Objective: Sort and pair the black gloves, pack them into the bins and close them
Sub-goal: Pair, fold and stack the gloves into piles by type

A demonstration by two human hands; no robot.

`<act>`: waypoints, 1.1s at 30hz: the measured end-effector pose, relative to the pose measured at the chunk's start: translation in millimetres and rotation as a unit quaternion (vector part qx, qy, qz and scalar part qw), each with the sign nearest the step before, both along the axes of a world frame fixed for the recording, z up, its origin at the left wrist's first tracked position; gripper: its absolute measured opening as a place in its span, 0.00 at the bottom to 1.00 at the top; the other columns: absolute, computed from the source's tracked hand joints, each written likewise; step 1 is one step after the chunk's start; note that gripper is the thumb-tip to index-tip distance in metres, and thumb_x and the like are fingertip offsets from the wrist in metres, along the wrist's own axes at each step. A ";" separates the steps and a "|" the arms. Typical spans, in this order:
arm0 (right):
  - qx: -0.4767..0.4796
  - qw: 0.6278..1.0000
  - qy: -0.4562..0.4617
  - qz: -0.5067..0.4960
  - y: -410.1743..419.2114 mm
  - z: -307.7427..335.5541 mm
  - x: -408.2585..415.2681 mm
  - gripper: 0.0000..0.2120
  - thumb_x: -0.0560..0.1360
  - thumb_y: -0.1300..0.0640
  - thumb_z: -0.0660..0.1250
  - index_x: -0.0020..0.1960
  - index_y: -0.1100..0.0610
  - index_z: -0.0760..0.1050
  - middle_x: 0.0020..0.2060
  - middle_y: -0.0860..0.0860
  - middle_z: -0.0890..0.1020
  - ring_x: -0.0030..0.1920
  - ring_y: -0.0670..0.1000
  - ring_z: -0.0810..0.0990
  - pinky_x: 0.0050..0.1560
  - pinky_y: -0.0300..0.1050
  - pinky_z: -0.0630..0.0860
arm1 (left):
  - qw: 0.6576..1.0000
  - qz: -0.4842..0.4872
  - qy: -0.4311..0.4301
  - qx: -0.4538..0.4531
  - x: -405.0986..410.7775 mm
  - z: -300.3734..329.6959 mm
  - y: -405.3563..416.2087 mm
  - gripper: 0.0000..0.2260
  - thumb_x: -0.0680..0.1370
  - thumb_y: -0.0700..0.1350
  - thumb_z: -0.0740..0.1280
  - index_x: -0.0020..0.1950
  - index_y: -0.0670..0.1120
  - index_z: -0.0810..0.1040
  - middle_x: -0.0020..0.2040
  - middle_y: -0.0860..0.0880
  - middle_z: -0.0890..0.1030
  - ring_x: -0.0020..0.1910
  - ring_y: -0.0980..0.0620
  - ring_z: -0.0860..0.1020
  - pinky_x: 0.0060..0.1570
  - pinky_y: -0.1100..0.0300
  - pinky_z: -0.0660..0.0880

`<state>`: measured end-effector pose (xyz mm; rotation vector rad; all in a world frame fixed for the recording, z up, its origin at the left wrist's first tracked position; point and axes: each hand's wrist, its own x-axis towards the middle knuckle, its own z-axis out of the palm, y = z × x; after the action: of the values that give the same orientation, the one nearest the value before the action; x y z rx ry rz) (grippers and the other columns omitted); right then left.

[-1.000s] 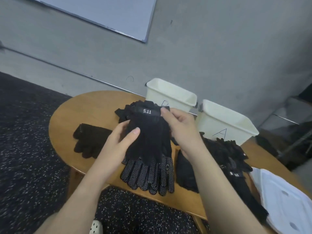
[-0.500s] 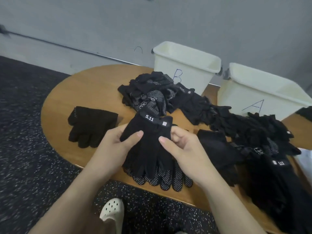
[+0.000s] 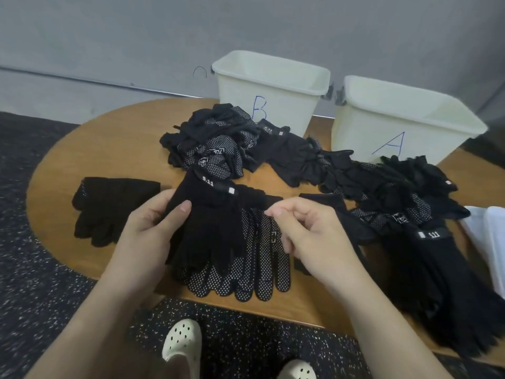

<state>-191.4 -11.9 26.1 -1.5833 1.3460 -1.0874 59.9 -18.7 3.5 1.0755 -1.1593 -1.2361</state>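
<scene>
Black knit fabric fills your grasp: your left hand [image 3: 147,231] grips the plain-backed glove [image 3: 210,222] along its left side, thumb curled over the top, so that it sits stacked on the dotted glove [image 3: 257,263] beneath. Your right hand [image 3: 308,236] pinches the cuff region of the lower glove between thumb and forefinger, apparently to square the two cuffs before calling them a pair. Both gloves lie at the near edge of the wooden table [image 3: 114,138], their fingertips pointing towards you and just overhanging that edge. A single fuzzy glove [image 3: 109,209] lies apart towards the left edge, probably set aside as a different type. The unsorted heap [image 3: 218,143] runs from the middle of the table towards the right edge. Bin B [image 3: 273,88] and bin A [image 3: 404,119] stand open along the far edge, lids off; whether either holds gloves cannot be told. Packing has not visibly begun.
</scene>
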 end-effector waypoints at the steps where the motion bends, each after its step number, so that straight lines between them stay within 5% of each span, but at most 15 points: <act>1: 0.016 1.000 -0.010 0.001 3.1 0.1 1.3 0.08 0.82 0.51 0.66 0.49 0.47 0.84 0.32 0.46 0.81 0.31 0.40 0.78 0.33 0.32 0.72 | 1.000 -0.012 0.019 0.002 -3.5 1.2 0.5 0.11 0.83 0.46 0.65 0.62 0.51 0.84 0.59 0.45 0.86 0.60 0.45 0.84 0.57 0.46 0.81; 4: 0.082 0.995 -0.054 0.012 9.4 -2.1 8.5 0.12 0.82 0.44 0.65 0.54 0.49 0.83 0.44 0.51 0.84 0.43 0.42 0.82 0.41 0.40 0.79 | 0.996 -0.047 0.081 0.002 -19.8 6.5 3.9 0.13 0.83 0.42 0.63 0.63 0.49 0.84 0.62 0.44 0.85 0.62 0.47 0.83 0.53 0.58 0.82; 9: 0.138 0.977 -0.151 0.057 16.3 3.1 7.2 0.21 0.83 0.44 0.64 0.56 0.63 0.81 0.49 0.62 0.85 0.45 0.61 0.83 0.48 0.55 0.81 | 0.984 -0.112 0.136 -0.005 -48.7 8.8 7.8 0.14 0.83 0.41 0.63 0.66 0.45 0.82 0.66 0.40 0.82 0.67 0.41 0.80 0.62 0.52 0.79; 12: 0.075 0.990 -0.115 0.024 20.0 8.2 -4.4 0.16 0.83 0.50 0.66 0.48 0.62 0.80 0.39 0.62 0.83 0.36 0.51 0.81 0.40 0.43 0.80 | 0.988 -0.116 0.101 -0.015 -61.7 8.1 8.1 0.14 0.83 0.42 0.65 0.67 0.47 0.81 0.66 0.41 0.82 0.67 0.41 0.80 0.66 0.47 0.77; 15: 0.050 0.993 -0.103 -0.025 19.7 11.2 -20.9 0.15 0.83 0.51 0.66 0.40 0.56 0.78 0.29 0.51 0.78 0.31 0.45 0.77 0.35 0.37 0.76 | 0.996 -0.086 0.021 -0.012 -74.7 8.4 7.2 0.10 0.82 0.44 0.66 0.60 0.50 0.84 0.52 0.43 0.86 0.45 0.45 0.86 0.42 0.53 0.82; 16: 0.051 0.992 -0.105 -0.043 18.5 11.3 -27.1 0.15 0.83 0.51 0.66 0.40 0.57 0.78 0.28 0.48 0.77 0.30 0.44 0.75 0.33 0.37 0.75 | 0.997 -0.075 -0.018 -0.018 -79.8 8.0 6.8 0.08 0.82 0.44 0.67 0.57 0.50 0.85 0.45 0.42 0.86 0.32 0.47 0.83 0.29 0.57 0.78; 18: 0.035 0.994 -0.060 -0.085 16.5 11.0 -40.5 0.15 0.82 0.51 0.67 0.41 0.60 0.78 0.28 0.45 0.75 0.29 0.43 0.73 0.33 0.39 0.73 | 0.995 -0.064 -0.074 -0.037 -91.5 5.6 4.3 0.06 0.84 0.43 0.66 0.54 0.49 0.84 0.36 0.45 0.84 0.20 0.50 0.74 0.19 0.60 0.70; 21: -0.035 0.983 0.098 -0.152 13.5 8.7 -62.5 0.11 0.82 0.51 0.67 0.43 0.55 0.81 0.33 0.42 0.82 0.36 0.43 0.79 0.42 0.45 0.76 | 0.991 -0.057 -0.112 -0.052 -111.4 7.3 1.7 0.07 0.84 0.43 0.66 0.50 0.48 0.83 0.35 0.46 0.85 0.22 0.48 0.77 0.20 0.58 0.72; 24: -0.092 0.937 0.253 -0.221 13.2 10.1 -77.8 0.07 0.82 0.51 0.67 0.51 0.52 0.82 0.41 0.46 0.85 0.46 0.52 0.83 0.50 0.52 0.79 | 0.981 -0.055 -0.174 -0.063 -128.1 7.2 -0.2 0.11 0.84 0.46 0.66 0.49 0.40 0.81 0.39 0.37 0.83 0.35 0.37 0.82 0.29 0.45 0.80; 29: -0.120 0.910 0.307 -0.251 11.4 13.3 -83.6 0.07 0.82 0.54 0.66 0.53 0.54 0.82 0.44 0.48 0.84 0.46 0.55 0.82 0.48 0.53 0.79 | 0.962 -0.034 -0.261 -0.068 -145.6 5.3 -8.1 0.16 0.82 0.51 0.66 0.49 0.37 0.79 0.42 0.37 0.83 0.40 0.36 0.83 0.41 0.40 0.81; 33: -0.086 0.908 0.319 -0.258 10.9 10.8 -88.7 0.07 0.82 0.55 0.66 0.54 0.56 0.81 0.46 0.49 0.81 0.48 0.54 0.81 0.48 0.51 0.78 | 0.935 0.005 -0.346 -0.081 -156.1 4.0 -10.3 0.13 0.80 0.50 0.69 0.37 0.48 0.77 0.26 0.54 0.75 0.28 0.52 0.77 0.38 0.49 0.79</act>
<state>-280.2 -1.1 36.9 -1.8561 2.2584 -1.0404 -96.2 -29.0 7.5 1.4370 -1.7452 -0.7360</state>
